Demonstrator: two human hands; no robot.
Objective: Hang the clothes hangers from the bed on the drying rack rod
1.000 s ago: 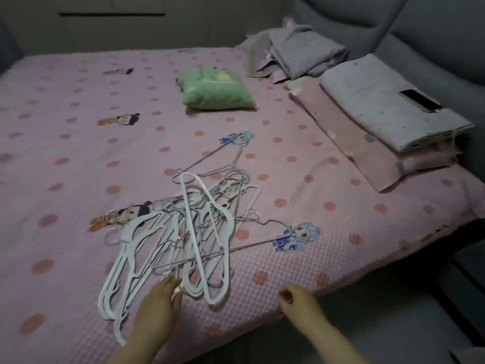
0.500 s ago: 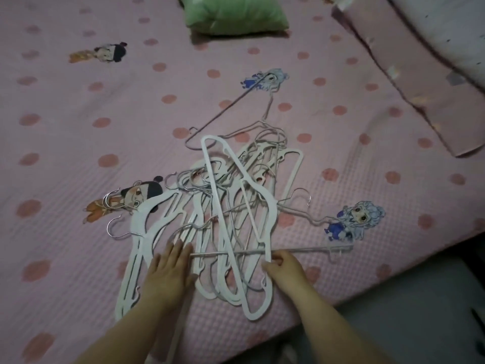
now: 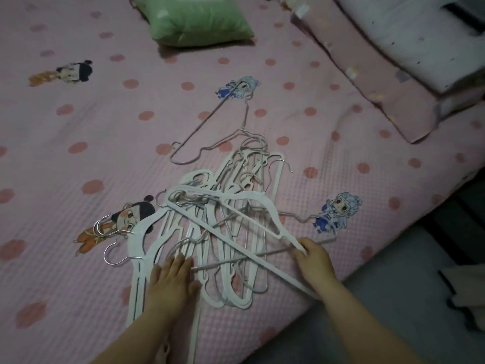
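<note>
Your left hand: you are laying your left hand [image 3: 172, 279] flat on the near left part of the hanger pile [image 3: 228, 195], fingers straight and together, gripping nothing.
Your right hand: you are curling your right hand [image 3: 313, 261] round the near right end of the top white hanger [image 3: 236, 246], with the fingers closing on its shoulder corner.
Top white hanger: it is lying slantwise across the hanger pile, its long bar running from the pile's far left side to your right hand at the near right edge.
Hanger pile: the hangers are lying in a tangle on the pink dotted bed sheet [image 3: 78, 127], close to the bed's near edge, white plastic ones mixed with thin wire ones. Metal hooks are sticking out on the pile's left, over an orange cartoon print [image 3: 115, 227].
Wire hanger [image 3: 210, 113]: it is lying just beyond the pile's far end, one end touching it.
Green pillow [image 3: 196, 19]: it is sitting well beyond the pile, towards the far side of the bed.
Folded bedding [image 3: 409, 43]: it is resting far to the right of the pile.
Blue cartoon print [image 3: 336, 211]: it is showing on the sheet just right of the pile.
Grey floor [image 3: 393, 311]: it is showing below the bed edge, near right of the pile.
</note>
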